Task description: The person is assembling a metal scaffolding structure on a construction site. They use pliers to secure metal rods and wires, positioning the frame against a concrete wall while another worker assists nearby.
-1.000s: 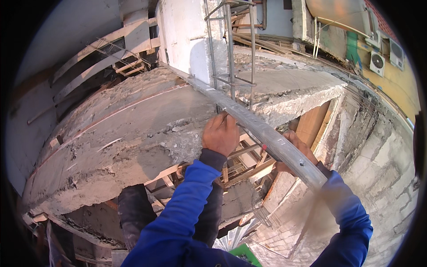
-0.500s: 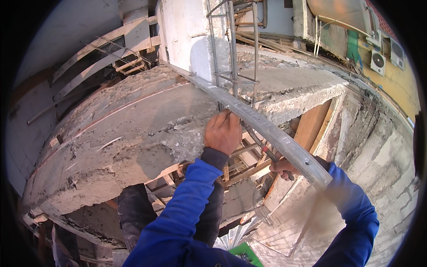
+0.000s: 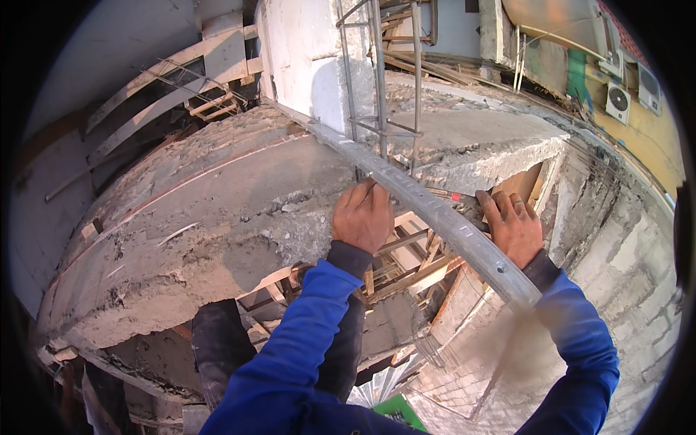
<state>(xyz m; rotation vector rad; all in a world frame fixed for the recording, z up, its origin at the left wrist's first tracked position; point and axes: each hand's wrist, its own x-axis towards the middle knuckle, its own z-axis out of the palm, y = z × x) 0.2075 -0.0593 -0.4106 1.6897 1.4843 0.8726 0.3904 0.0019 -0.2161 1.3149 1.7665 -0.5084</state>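
Note:
A long grey metal bar (image 3: 435, 212) runs from the pale column toward my right sleeve. My left hand (image 3: 362, 217) is closed at the bar's near side, beside the broken concrete edge. What its fingers grip, if anything, is hidden. On the bar's other side, my right hand (image 3: 513, 228) is curled around a slim dark tool with a red band (image 3: 455, 196). The bar covers part of this tool, so its exact kind does not show. Behind the bar stands an upright cage of steel reinforcing rods (image 3: 382, 87).
Rough concrete slab (image 3: 232, 196) spreads to the left, beside a white-faced column (image 3: 301, 65). Below my hands is an opening with wooden pieces (image 3: 413, 279). A cracked wall (image 3: 616, 239) drops away at right. A green object (image 3: 402, 413) lies at the bottom.
My right hand has swung up and outward from beneath the bar, turning the tool from a downward slant to nearly level. My left hand and the bar have stayed in place.

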